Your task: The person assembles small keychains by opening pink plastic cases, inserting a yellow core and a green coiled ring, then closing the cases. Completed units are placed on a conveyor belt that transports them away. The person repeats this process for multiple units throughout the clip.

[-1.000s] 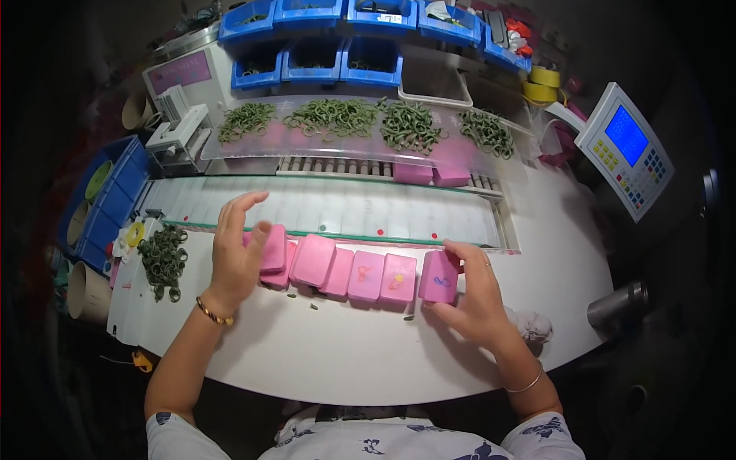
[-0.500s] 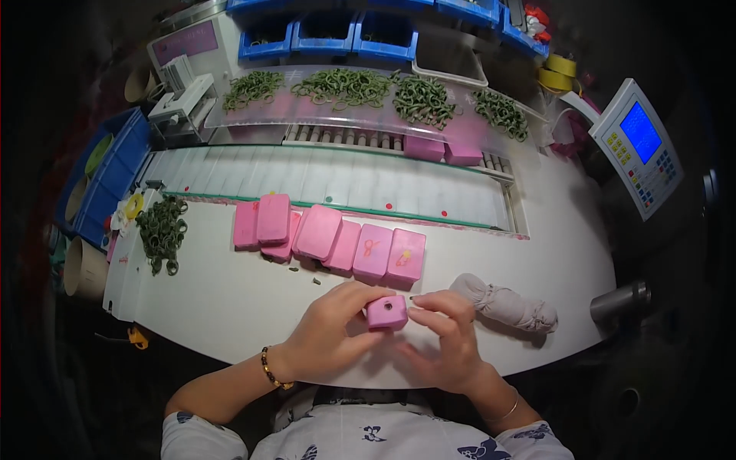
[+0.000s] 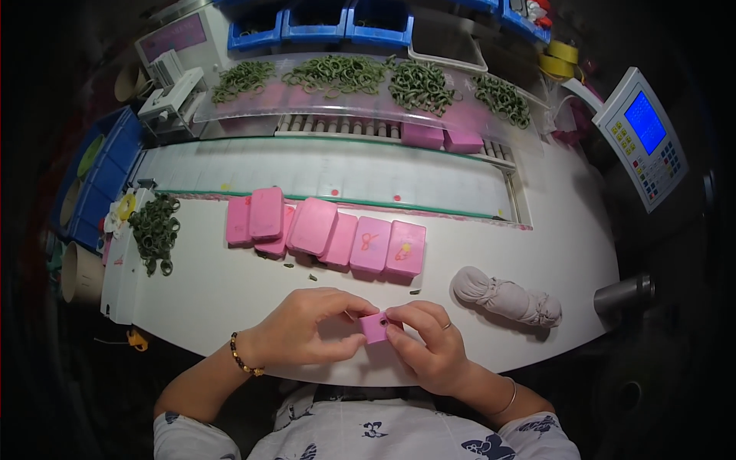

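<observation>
A pink rubber mold block [image 3: 373, 329] with a small dark round hole in one side is held over the near part of the table. My left hand [image 3: 307, 326] grips its left side, with thumb and fingertips against the block. From the right, my right hand [image 3: 427, 343] pinches it close to the hole, thumb and forefinger on the block. Beyond my hands lies an overlapping row of larger pink mold blocks [image 3: 314, 228], some with coloured marks on top. Small dark green bits [image 3: 313, 277] lie between the row and my hands.
A rolled beige cloth bundle [image 3: 506, 297] lies right of my hands. Green rings [image 3: 156, 234] are heaped at the left. Behind the blocks runs a white conveyor belt [image 3: 268, 170]; more green rings cover a clear shelf [image 3: 207, 111] above it. A control panel [image 3: 642, 138] stands at right.
The block has turned so that its hole faces more to the right. My right hand, apart from the block before, has closed on it. Belt markings have shifted.
</observation>
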Motion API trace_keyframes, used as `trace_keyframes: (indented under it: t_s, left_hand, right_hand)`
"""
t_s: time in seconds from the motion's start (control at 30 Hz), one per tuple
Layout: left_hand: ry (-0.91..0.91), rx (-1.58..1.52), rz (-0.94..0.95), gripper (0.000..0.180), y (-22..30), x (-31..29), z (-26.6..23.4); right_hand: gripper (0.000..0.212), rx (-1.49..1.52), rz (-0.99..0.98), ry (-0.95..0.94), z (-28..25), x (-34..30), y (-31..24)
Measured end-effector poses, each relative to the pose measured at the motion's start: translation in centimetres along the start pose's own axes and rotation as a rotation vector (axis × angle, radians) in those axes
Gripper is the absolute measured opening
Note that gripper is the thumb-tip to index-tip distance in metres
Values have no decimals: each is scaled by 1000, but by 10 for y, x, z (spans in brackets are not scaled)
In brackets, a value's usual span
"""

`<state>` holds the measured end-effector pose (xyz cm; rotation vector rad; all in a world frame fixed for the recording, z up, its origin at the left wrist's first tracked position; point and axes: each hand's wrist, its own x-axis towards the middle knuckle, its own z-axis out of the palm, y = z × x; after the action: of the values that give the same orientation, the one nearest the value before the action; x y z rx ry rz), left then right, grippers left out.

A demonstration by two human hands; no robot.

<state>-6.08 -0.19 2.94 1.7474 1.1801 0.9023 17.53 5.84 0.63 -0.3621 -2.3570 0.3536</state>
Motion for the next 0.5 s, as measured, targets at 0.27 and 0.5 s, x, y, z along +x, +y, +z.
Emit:
trace_keyframes:
  t_s: [0.27, 0.5]
  left_hand:
    - [271, -176, -36, 24, -23, 2, 31]
    - [199, -192, -136, 26, -9, 17, 25]
  right_hand:
    - [23, -115, -67, 8, 2, 3, -1]
    - [20, 10, -173, 61, 2, -10, -2]
